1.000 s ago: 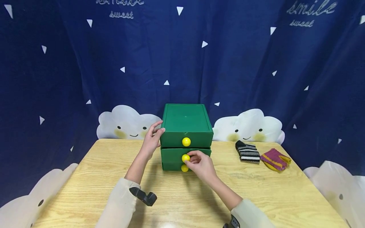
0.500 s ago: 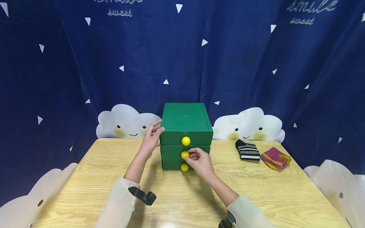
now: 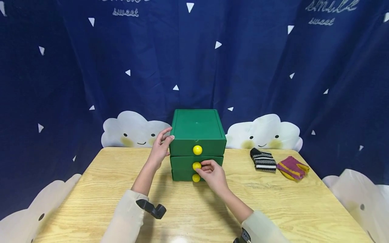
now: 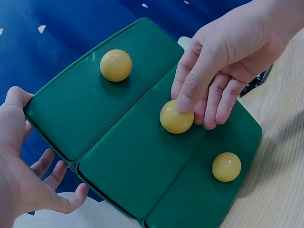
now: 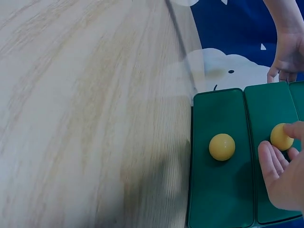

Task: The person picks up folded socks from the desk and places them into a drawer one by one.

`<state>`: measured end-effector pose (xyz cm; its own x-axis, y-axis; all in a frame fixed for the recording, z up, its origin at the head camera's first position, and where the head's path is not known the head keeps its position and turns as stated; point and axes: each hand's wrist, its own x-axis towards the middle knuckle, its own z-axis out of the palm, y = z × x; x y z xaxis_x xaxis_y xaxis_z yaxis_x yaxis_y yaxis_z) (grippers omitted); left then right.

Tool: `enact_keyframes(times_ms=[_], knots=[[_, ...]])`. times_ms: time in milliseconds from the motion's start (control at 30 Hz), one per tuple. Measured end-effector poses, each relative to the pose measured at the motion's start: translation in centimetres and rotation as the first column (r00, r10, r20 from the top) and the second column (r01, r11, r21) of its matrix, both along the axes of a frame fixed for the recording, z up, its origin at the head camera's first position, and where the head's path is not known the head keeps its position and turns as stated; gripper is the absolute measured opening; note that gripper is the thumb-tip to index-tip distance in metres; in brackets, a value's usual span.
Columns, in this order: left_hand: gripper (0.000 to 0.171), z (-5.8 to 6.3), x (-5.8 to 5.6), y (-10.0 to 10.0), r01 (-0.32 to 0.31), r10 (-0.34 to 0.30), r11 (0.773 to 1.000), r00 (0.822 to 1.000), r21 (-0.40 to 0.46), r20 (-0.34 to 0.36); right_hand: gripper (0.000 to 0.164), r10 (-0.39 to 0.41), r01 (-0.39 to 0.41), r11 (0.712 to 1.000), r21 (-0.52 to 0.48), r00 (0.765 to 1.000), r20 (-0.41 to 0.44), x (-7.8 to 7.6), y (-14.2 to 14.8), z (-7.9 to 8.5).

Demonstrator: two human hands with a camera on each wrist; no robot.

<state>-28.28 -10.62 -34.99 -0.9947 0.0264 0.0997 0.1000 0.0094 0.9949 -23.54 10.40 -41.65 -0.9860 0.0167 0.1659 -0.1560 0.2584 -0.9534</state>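
A green box of three stacked drawers (image 3: 197, 124) stands at the back middle of the table, with a round yellow knob on each drawer front. My right hand (image 3: 214, 176) pinches the middle knob (image 4: 176, 117) between thumb and fingers. That middle drawer's front (image 4: 137, 152) lies nearly level with its neighbours. At the box's upper left front edge, my left hand (image 3: 158, 151) rests with its fingers loosely spread and a fingertip touching the corner. The top knob (image 3: 197, 150) and the bottom knob (image 5: 222, 147) are untouched.
To the right on the wooden table (image 3: 100, 189) lie a black-and-white striped sock (image 3: 263, 160) and a folded magenta-and-yellow sock (image 3: 293, 168). Behind the table hangs a dark blue curtain (image 3: 146, 60), with white cloud shapes along its lower part.
A second ago the middle drawer stuck out a little, with a dark gap above it. It has moved inward with my right hand on its knob. My left hand keeps its place.
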Motion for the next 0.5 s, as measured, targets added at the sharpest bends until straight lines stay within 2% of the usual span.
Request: enact_keyframes(times_ms=[267,500], knots=[[0.047,0.2,0.4,-0.2,0.011,-0.011,1.000,1.000,0.016,0.020,0.031,-0.017,0.018,1.000,-0.006,0.999,0.028,0.4,0.2,-1.3],[0.048,2.1,2.1,0.3,0.015,-0.016,1.000,1.000,0.002,0.026,0.029,-0.019,0.017,0.998,0.063,0.999,0.030,0.5,0.6,-2.9]])
